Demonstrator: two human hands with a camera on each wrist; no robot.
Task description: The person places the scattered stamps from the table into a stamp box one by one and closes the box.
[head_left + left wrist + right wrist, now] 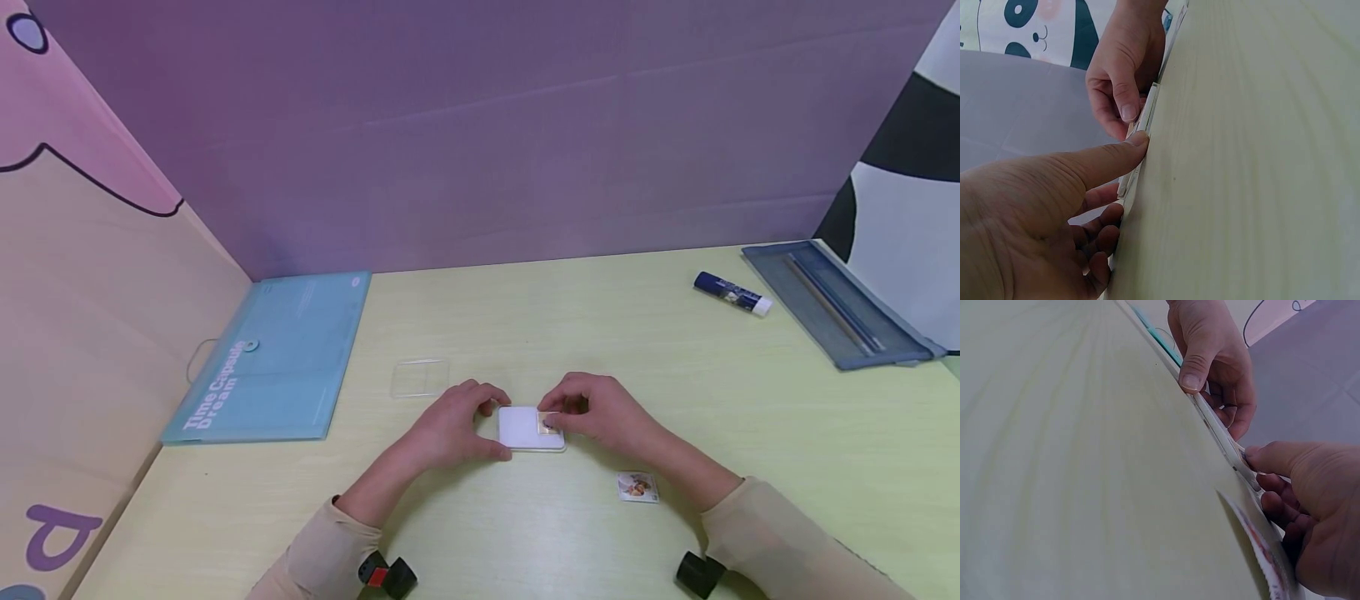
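Note:
A thin white rectangular case (517, 428) lies flat on the table between the two hands. The left hand (459, 425) grips its left end, thumb at the near edge and a finger at the far edge. At the case's right end, the right hand (596, 410) pinches a small stamp-like picture sticker (546, 427) with thumb and fingers, against the white surface. The thumb hides part of that sticker's picture. A second stamp-like sticker (638, 487) with a jagged edge (1266, 572) lies on the table below the right wrist.
A clear plastic cover (420, 378) lies beyond the left hand. On the left is a blue document folder (288, 358). A glue stick (732, 293) and a blue mesh pouch (832, 308) holding pencil-like sticks lie at the back right. A purple wall (495, 150) borders the table's far edge.

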